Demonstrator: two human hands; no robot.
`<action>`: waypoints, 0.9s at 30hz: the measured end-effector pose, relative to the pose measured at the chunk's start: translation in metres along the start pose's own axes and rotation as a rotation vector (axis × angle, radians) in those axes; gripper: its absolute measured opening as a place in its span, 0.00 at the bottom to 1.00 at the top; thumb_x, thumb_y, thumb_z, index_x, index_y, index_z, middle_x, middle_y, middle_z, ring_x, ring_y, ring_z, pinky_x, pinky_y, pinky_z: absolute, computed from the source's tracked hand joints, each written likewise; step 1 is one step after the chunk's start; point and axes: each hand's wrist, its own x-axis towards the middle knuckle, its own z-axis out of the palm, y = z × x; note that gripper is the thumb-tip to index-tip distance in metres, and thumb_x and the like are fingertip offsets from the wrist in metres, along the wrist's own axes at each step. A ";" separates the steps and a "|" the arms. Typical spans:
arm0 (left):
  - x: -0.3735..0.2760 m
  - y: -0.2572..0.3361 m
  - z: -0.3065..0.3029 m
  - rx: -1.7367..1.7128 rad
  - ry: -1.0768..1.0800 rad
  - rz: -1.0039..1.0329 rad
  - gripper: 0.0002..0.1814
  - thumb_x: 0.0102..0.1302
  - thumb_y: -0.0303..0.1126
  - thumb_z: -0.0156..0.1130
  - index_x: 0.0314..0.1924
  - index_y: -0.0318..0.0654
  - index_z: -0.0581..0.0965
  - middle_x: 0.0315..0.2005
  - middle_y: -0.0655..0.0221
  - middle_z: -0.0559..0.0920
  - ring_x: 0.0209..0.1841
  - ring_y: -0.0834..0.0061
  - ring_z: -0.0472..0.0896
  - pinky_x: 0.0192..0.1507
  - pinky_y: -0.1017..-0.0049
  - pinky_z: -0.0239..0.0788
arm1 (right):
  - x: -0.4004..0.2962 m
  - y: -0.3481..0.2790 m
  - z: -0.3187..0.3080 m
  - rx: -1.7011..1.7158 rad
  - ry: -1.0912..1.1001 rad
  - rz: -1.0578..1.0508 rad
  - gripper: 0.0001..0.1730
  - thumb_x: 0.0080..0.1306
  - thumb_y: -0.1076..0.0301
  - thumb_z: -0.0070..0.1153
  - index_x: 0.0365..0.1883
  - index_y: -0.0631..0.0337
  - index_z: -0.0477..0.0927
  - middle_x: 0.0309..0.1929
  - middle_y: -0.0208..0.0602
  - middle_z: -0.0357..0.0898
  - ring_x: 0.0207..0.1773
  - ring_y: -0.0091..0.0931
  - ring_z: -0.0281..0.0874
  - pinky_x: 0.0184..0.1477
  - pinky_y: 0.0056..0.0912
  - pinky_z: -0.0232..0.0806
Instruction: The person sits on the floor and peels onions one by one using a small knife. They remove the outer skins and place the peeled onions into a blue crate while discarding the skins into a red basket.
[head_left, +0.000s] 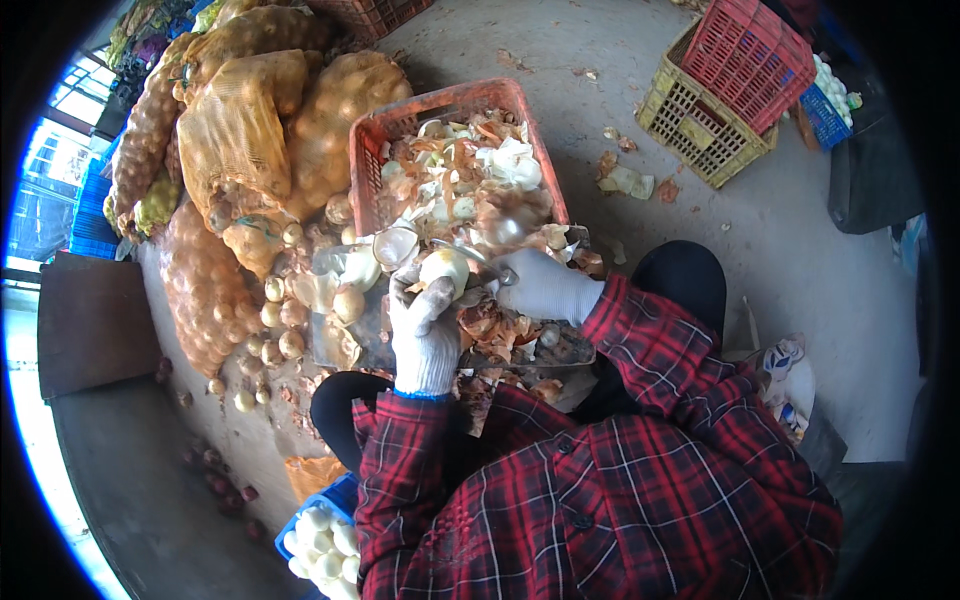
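My left hand (427, 330), in a white knit glove with a blue cuff edge, holds a peeled white onion (444, 271) upright in its fingers. Close on its right, my right hand (536, 285), also gloved, grips a knife (465, 251) whose thin metal blade reaches across the top of the onion. Under both hands lies a dark board or tray (382, 351), strewn with dry skins and a few unpeeled onions (348, 303). Just beyond it stands a red plastic crate (551, 176) heaped with onion skins. Whether the blade touches the onion I cannot tell.
Orange mesh sacks of onions (232, 142) lean at the left, with loose onions (291, 343) on the floor beside them. A blue crate (341, 491) of peeled onions (324, 544) stands by my left elbow. Stacked red (750, 60) and yellow crates (697, 127) stand at the back right.
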 end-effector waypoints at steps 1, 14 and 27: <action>-0.001 0.000 0.002 0.027 0.026 -0.001 0.24 0.58 0.29 0.66 0.54 0.33 0.72 0.43 0.59 0.81 0.44 0.63 0.82 0.42 0.64 0.80 | -0.002 -0.002 0.001 -0.113 0.078 -0.075 0.15 0.61 0.64 0.56 0.43 0.64 0.80 0.32 0.50 0.83 0.37 0.42 0.83 0.42 0.46 0.72; -0.004 0.007 0.005 0.142 0.041 -0.028 0.24 0.59 0.32 0.67 0.54 0.32 0.72 0.41 0.61 0.82 0.39 0.66 0.83 0.36 0.69 0.79 | -0.001 -0.001 -0.014 0.349 0.050 0.065 0.25 0.64 0.64 0.62 0.58 0.64 0.77 0.24 0.33 0.77 0.23 0.23 0.74 0.27 0.28 0.67; -0.011 0.010 0.013 0.221 -0.091 -0.144 0.28 0.50 0.21 0.67 0.53 0.31 0.70 0.47 0.60 0.79 0.50 0.69 0.80 0.54 0.70 0.73 | 0.003 -0.005 0.002 0.491 0.386 -0.161 0.10 0.69 0.67 0.58 0.39 0.66 0.82 0.25 0.31 0.81 0.26 0.19 0.78 0.30 0.24 0.71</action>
